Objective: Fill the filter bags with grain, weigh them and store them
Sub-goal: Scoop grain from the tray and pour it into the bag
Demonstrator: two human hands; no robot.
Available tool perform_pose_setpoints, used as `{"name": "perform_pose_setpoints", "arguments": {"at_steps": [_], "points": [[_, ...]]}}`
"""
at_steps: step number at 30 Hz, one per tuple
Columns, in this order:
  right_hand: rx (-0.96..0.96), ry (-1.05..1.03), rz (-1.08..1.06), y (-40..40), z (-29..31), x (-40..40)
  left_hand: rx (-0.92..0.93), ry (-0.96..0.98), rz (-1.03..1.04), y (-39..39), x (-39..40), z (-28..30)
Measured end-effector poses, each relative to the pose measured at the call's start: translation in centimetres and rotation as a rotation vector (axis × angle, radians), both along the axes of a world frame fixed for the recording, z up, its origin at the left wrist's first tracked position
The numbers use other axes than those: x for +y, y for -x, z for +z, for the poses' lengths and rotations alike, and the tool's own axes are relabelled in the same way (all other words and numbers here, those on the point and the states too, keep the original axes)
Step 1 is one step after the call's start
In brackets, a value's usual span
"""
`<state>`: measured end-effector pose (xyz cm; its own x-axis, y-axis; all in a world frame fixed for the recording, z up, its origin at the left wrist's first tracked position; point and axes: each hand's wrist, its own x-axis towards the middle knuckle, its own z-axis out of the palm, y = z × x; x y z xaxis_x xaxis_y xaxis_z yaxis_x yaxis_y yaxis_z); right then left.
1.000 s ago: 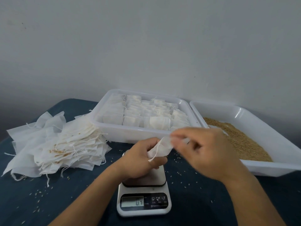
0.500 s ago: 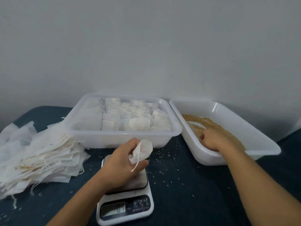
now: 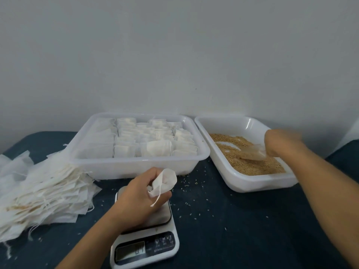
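My left hand [image 3: 136, 199] holds a white filter bag [image 3: 165, 181] with its mouth held open, just above the platform of a small white kitchen scale [image 3: 144, 247]. My right hand [image 3: 281, 142] is over the white tray of brown grain [image 3: 252, 183] and grips a clear plastic scoop [image 3: 252, 152] that carries some grain. The grain [image 3: 252, 164] covers the tray's right and near part. A second white tray [image 3: 136, 166] behind the scale holds rows of filled bags [image 3: 155, 138].
A loose pile of empty filter bags with strings [image 3: 42, 193] lies at the left on the dark blue cloth [image 3: 233, 230]. Spilled grains dot the cloth around the scale. A plain grey wall stands right behind the trays.
My right hand left the bag, went right into the grain tray and now lifts a scoop with grain. The left hand keeps the open bag over the scale. The view has shifted right.
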<state>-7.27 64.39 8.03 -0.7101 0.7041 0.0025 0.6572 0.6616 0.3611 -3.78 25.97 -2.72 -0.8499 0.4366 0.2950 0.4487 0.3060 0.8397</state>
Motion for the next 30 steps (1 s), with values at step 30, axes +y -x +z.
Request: {"name": "perform_pose_setpoints", "arguments": {"at_steps": [30], "points": [[0.71, 0.682, 0.221, -2.3, -4.9, -2.5, -0.007, -0.033, 0.049, 0.1, 0.1, -0.5]]}}
